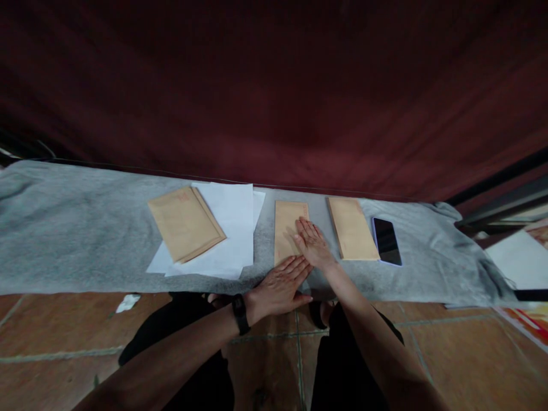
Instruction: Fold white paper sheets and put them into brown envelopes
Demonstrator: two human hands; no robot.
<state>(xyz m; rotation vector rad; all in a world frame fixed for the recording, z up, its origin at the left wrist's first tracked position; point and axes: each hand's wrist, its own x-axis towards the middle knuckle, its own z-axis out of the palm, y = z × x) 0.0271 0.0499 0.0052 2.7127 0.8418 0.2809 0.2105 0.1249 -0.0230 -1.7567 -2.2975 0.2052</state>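
Both hands lie flat and close together, neither gripping anything, over a single kraft paper envelope [283, 225] near the middle of a long, narrow counter [94, 234] draped in grey cloth. The right hand [314, 246] rests on the envelope's right side, fingers side by side and pointing away from the person, with the thumb angled towards the envelope's middle. The left hand [285, 287] is across the near end, palm down, its fingers reaching right towards the heel of the right hand and its thumb set apart below them; whether the two hands touch is hard to tell. Red print shows at the envelope's far right corner, just beyond the right fingertips. A black wristband [240, 314] circles the left wrist. To the right of the envelope lies a neat stack of kraft envelopes [354, 229], and just beside that a smartphone [387, 242] with a dark screen and a pale purple edge. To the left, another pile of kraft envelopes [185, 224], set askew, sits partly on overlapping white paper sheets [235, 228]. A dark red curtain [274, 114] fills the space behind the counter, and a crumpled white scrap [127, 302] lies on the brown tiled floor [269, 371] at the left
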